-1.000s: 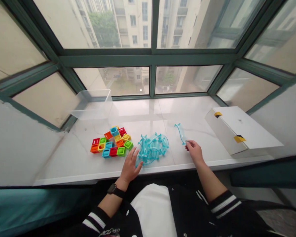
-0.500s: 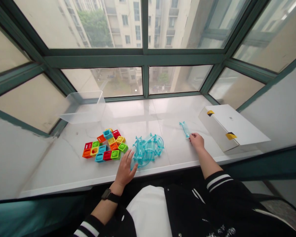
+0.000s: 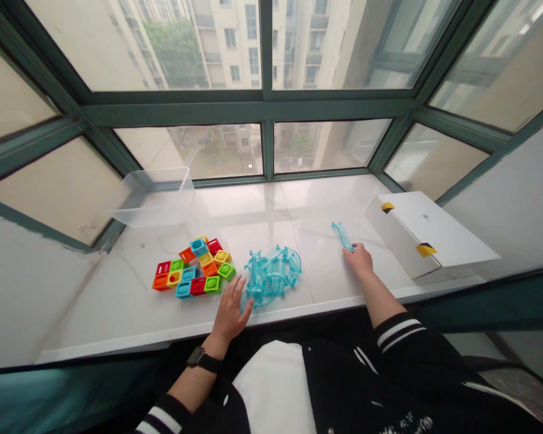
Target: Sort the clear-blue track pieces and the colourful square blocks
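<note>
The pile of translucent blue pieces (image 3: 274,274) on the white sill (image 3: 104,313) serves as the landmark. Farthest to its left, and behind it toward the window (image 3: 266,113), stands a clear plastic bin (image 3: 163,214). Nearer on the pile's left is a group of coloured blocks (image 3: 189,273) in red, orange, yellow, green and blue, some edge to edge, others set at angles; the closest green one sits just beside the pile.

Next comes the person's left hand (image 3: 230,307), at the front left edge of the pile, with a dark watch (image 3: 203,359) on its wrist. Its fingers are loosely extended and the thumb stands apart from them, leaving a wide gap with nothing seen gripped in it. The thumb tip comes up to the pile's edge; whether it touches a piece cannot be told.

The pile itself is a tangle of curved and straight parts. To its right, well apart from it, is a single curved blue piece (image 3: 342,235). The right hand (image 3: 359,260), also right of the pile, has a narrow pinch on this piece by its near end. From the fingertips the piece runs away toward the window and a little back toward the pile's side. Whether its far end touches the sill is unclear.

Farthest right of the pile, beyond the right hand, is a white box (image 3: 434,232) with two yellow-and-black tabs.
</note>
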`<state>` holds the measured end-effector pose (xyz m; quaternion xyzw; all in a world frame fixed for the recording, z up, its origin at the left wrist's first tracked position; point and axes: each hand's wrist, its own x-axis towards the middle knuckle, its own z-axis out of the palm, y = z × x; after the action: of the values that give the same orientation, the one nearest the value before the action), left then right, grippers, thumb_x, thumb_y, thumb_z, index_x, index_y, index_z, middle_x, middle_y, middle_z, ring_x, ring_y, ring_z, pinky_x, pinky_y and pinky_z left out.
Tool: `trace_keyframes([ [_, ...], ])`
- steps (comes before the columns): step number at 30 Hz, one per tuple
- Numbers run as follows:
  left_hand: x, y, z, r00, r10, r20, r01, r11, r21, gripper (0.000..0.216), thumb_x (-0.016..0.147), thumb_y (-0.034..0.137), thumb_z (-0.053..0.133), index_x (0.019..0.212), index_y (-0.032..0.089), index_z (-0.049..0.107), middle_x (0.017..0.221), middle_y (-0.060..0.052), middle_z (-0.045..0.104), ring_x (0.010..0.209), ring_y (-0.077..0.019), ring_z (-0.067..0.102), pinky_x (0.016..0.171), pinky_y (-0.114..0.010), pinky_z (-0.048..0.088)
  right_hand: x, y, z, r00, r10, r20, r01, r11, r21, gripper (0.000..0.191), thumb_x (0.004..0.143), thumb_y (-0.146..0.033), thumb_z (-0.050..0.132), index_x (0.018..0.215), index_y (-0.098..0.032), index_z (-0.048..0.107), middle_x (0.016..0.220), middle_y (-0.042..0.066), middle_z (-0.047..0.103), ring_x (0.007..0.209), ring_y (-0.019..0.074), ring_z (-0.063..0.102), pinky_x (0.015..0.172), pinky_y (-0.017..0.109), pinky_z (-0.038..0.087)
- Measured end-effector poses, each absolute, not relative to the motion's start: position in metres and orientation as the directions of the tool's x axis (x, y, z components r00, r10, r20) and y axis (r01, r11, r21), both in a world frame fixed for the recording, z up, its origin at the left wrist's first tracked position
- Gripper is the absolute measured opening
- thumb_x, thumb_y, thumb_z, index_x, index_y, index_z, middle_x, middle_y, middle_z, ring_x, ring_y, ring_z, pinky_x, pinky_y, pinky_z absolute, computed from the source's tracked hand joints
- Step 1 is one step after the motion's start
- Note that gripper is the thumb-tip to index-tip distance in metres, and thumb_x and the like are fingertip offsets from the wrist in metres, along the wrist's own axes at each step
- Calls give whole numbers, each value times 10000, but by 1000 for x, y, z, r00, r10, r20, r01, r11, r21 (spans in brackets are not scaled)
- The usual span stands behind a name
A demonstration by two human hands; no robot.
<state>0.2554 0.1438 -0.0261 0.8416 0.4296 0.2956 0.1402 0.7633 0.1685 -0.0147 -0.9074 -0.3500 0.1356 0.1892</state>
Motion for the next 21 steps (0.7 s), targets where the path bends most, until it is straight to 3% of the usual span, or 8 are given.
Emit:
trace_keyframes([
  [6, 256, 144, -26, 457, 801, 387, 637, -599, 486, 700, 1035, 350, 551, 1668, 262, 264, 1686, -149, 383, 1562, -332, 374, 1263, -576, 354, 762, 163, -9, 709, 698, -100, 593, -668, -449, 600, 921, -407, 674, 1435, -127, 540, 1055, 144, 785, 1054, 324, 726, 878, 379, 516],
  [10, 257, 144, -25, 450, 807, 381, 644, -589, 488, 707, 1031, 346, 553, 1669, 268, 259, 1691, -146, 377, 1567, -332, 365, 1261, -573, 358, 738, 151, -1, 662, 749, 15, 619, -536, -575, 704, 902, -428, 651, 1511, -134, 456, 1005, 104, 771, 920, 288, 718, 841, 383, 530],
  [14, 258, 142, -22, 451, 814, 366, 642, -580, 501, 683, 1034, 342, 546, 1655, 257, 275, 1678, -162, 382, 1563, -337, 367, 1257, -588, 355, 685, 138, 6, 382, 920, 88, 656, -203, -727, 562, 924, -438, 612, 1437, -213, 560, 1002, 56, 737, 795, 211, 692, 803, 363, 570],
  [17, 258, 140, -20, 452, 821, 348, 645, -571, 508, 674, 1034, 337, 542, 1648, 245, 280, 1678, -171, 375, 1568, -340, 357, 1256, -595, 352, 646, 136, 7, 92, 987, 131, 636, 43, -771, 496, 949, -385, 592, 1432, -272, 602, 1159, 77, 695, 903, 203, 700, 791, 352, 611],
  [21, 259, 139, -18, 447, 830, 334, 650, -558, 516, 687, 1026, 329, 549, 1653, 249, 278, 1682, -172, 370, 1571, -342, 353, 1254, -603, 350, 620, 141, 0, -91, 987, 134, 633, 161, -757, 431, 941, -315, 620, 1367, -324, 686, 1276, 83, 640, 1023, 214, 694, 826, 361, 640],
])
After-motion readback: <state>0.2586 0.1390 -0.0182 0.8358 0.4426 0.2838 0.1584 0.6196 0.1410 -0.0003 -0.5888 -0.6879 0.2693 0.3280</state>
